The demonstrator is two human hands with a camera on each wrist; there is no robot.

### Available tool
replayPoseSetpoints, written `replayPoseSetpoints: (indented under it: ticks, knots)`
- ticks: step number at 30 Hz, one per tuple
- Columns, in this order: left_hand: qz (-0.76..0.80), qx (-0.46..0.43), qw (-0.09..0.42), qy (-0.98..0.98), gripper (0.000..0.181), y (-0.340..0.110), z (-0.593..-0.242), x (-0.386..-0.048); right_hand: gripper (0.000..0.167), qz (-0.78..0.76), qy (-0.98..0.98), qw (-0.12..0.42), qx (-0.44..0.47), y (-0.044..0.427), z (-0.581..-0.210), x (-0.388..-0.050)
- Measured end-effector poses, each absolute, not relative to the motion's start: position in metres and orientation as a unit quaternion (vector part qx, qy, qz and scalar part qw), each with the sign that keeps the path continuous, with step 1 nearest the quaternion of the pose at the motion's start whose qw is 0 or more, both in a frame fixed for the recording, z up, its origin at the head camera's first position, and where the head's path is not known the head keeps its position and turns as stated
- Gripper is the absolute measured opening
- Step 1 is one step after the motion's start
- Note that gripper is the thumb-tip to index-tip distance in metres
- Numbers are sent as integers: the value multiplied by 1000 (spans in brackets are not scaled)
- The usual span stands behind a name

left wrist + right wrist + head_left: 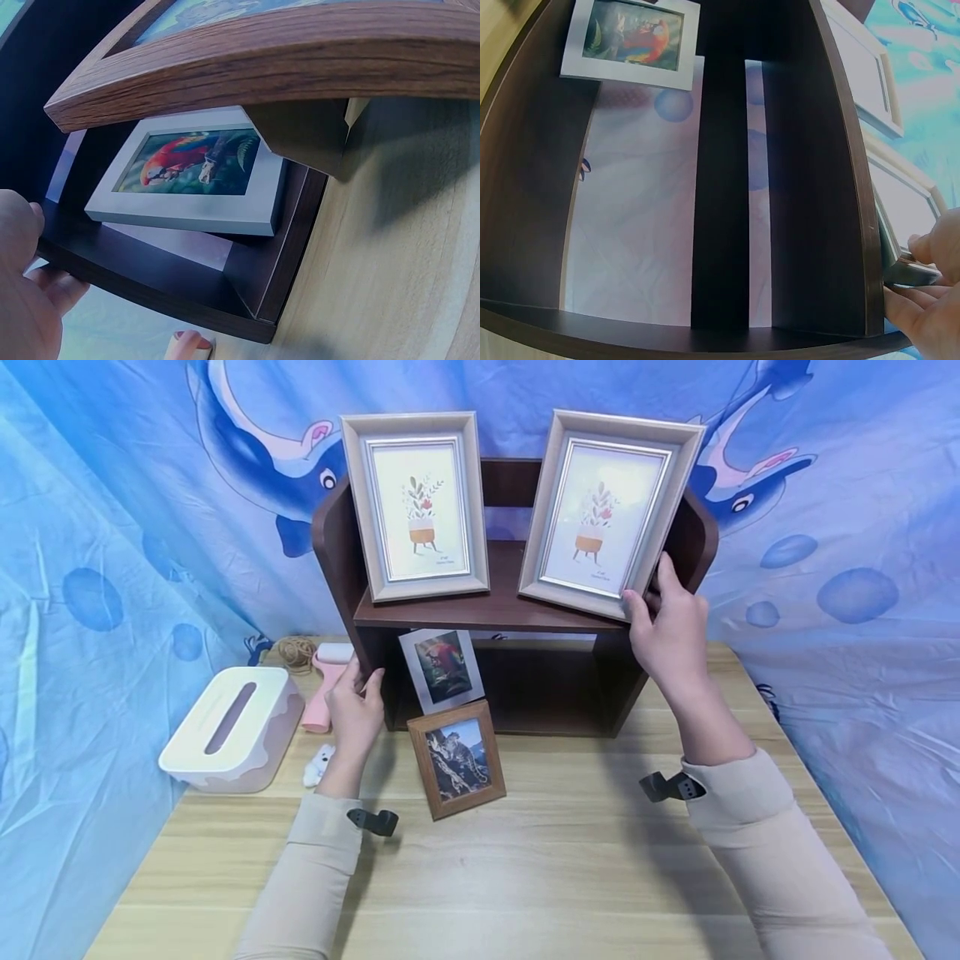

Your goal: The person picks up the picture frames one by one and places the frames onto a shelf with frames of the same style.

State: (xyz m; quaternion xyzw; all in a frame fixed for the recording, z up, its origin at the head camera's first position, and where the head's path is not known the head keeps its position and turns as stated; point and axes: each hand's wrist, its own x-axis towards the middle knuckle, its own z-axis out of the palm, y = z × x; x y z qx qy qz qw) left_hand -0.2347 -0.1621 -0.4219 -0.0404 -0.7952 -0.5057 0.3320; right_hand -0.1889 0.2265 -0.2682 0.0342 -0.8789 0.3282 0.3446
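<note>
On the upper board of a dark brown shelf (525, 610) stand two beige frames with plant pictures. My right hand (671, 631) pinches the lower right corner of the right frame (534, 556), which leans tilted; the right wrist view shows the thumb on the face of that frame (885, 199). The left frame (420, 589) is untouched. My left hand (355, 710) touches the shelf's left side panel, thumb and fingers around its edge in the left wrist view. A white frame with a parrot picture (444, 670) sits in the lower compartment, behind a brown wooden frame (457, 760) on the table.
Left of the shelf are a white tissue box (258, 735), a pink roller (322, 693), a small white figure (318, 766) and a coil of twine (294, 652). A blue curtain with dolphins (90, 527) hangs behind the wooden table (525, 860).
</note>
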Motion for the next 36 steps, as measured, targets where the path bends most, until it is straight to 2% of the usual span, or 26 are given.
replayPoseSetpoints:
  ticks: [7,22,30,36]
  knots:
    - [-505,-43,335,-794,30,-163,-424,-234,59,349,-861,366,50,227,-277,-178]
    - [-516,-50,328,-790,35,-160,-425,-235,40,391,-776,487,88,243,-304,-144]
    - [-524,-45,325,-786,39,-162,-427,-233,34,402,-767,495,75,253,-323,-134]
    - [-534,-43,314,-784,44,-163,-435,-229,31,433,-770,467,41,262,-347,-134]
